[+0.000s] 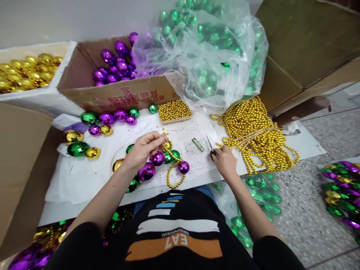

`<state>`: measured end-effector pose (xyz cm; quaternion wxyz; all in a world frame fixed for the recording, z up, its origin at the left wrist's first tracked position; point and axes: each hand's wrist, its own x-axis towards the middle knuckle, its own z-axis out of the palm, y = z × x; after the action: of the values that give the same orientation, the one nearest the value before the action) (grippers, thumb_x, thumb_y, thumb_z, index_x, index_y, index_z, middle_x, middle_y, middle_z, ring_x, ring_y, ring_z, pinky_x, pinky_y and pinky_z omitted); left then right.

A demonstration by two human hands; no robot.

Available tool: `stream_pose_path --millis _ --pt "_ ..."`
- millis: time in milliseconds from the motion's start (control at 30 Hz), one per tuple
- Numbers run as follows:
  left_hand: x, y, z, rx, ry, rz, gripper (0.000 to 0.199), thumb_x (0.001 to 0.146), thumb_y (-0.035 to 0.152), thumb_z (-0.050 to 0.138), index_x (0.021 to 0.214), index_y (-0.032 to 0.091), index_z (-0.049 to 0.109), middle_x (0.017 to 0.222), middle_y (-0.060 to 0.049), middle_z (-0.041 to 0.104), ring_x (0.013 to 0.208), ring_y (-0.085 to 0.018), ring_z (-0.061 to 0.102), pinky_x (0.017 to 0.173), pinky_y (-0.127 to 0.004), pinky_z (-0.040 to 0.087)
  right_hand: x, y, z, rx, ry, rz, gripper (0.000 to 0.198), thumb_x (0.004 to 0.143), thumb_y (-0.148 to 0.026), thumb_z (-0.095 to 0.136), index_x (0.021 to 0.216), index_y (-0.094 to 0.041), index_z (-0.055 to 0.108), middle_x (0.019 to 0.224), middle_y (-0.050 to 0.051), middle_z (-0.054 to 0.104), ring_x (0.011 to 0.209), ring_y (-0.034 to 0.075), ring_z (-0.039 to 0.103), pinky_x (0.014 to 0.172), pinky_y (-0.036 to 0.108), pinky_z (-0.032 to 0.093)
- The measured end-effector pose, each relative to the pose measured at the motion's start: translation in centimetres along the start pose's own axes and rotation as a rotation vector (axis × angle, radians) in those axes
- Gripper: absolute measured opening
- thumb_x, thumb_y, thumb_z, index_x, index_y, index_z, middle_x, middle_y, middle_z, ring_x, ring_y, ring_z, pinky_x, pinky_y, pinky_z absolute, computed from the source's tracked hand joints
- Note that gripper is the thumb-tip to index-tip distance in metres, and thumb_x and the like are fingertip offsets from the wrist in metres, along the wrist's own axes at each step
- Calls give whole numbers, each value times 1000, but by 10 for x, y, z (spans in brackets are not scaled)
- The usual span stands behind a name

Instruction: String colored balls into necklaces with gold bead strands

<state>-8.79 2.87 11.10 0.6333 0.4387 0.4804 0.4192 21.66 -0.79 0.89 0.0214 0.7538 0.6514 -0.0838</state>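
Observation:
My left hand (147, 147) is closed in a pinch on the end of a gold bead string (174, 186), which loops down onto the white-covered table. Round that string lies a cluster of purple, green and gold faceted balls, among them a purple ball (183, 167) beside the loop. In my right hand (225, 161) is a pair of scissors (211, 145), its blades pointing up and away from me. A small green-labelled tube (198, 144) lies between my hands. Just right of the scissors spreads a large bundle of gold bead strings (253, 127).
Behind stand a cardboard box (118, 95) of purple balls, a clear plastic bag (213, 75) of green ones and a white box (33, 92) of gold ones. A tray of gold beads (174, 111) sits mid-table. Loose balls (107, 117) lie at the left; a brown cylinder (303, 110) is right.

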Motion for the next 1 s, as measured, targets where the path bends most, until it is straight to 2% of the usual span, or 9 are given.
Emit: stream_pose_path --millis 100,200,433,533,633,700,767,867,1000 --pt "-9 -1 -6 84 95 102 25 74 38 77 79 16 66 69 2 57 50 -4 34 46 -18 24 3 -6 9 6 -44 43 30 97 -33 46 117 -18 64 114 11 63 96 24 62 68 31 38" --pt "-18 -2 -13 117 154 149 23 76 36 76 76 16 65 60 4 47 52 -5 35 47 -19 26 8 -16 14 28 -61 77 33 98 -33 44 123 -20 59 116 11 65 96 24 64 70 31 39" --pt "-23 -10 -15 11 188 81 25 74 38 77 75 16 63 53 6 39 48 -5 30 44 -19 20 25 -10 4 167 -206 108 35 86 -26 59 121 -19 61 98 9 71 91 24 64 68 28 38" --pt "-21 -14 -10 -25 178 76 25 72 37 77 75 17 64 55 6 41 47 -5 30 43 -19 19 19 -19 -13 367 -155 63 27 85 -27 60 109 -18 67 85 6 70 81 20 63 65 27 39" --pt "-19 -15 -6 -23 153 79 24 72 37 77 75 16 65 78 0 58 48 -3 33 42 -19 19 5 -58 -35 939 -154 -90 21 86 -36 59 87 -17 69 74 4 66 69 16 59 59 26 42" --pt "-17 -17 -4 7 140 96 22 74 36 75 76 16 66 104 -4 62 51 -1 36 42 -19 22 -7 -97 -49 1300 -218 -223 22 82 -40 64 86 -19 68 78 3 67 68 15 59 57 26 45" --pt "-16 -19 -3 36 152 124 20 77 36 72 79 16 67 117 -4 60 54 -1 38 44 -19 26 -15 -135 -59 1518 -271 -304 22 78 -39 69 89 -20 68 90 3 69 76 14 61 62 25 49" --pt "-16 -23 -1 11 210 150 22 76 37 73 80 16 68 112 -4 61 57 -3 41 46 -18 28 -16 -174 -64 1701 -335 -305 27 71 -36 75 90 -21 61 83 0 67 70 12 59 59 23 49" --pt "-17 -30 -1 -84 207 78 25 73 39 74 80 16 65 77 1 59 50 -4 35 44 -19 24 -8 -180 -55 1695 -399 -242 28 69 -37 76 83 -20 59 62 -4 61 50 9 48 43 20 34"
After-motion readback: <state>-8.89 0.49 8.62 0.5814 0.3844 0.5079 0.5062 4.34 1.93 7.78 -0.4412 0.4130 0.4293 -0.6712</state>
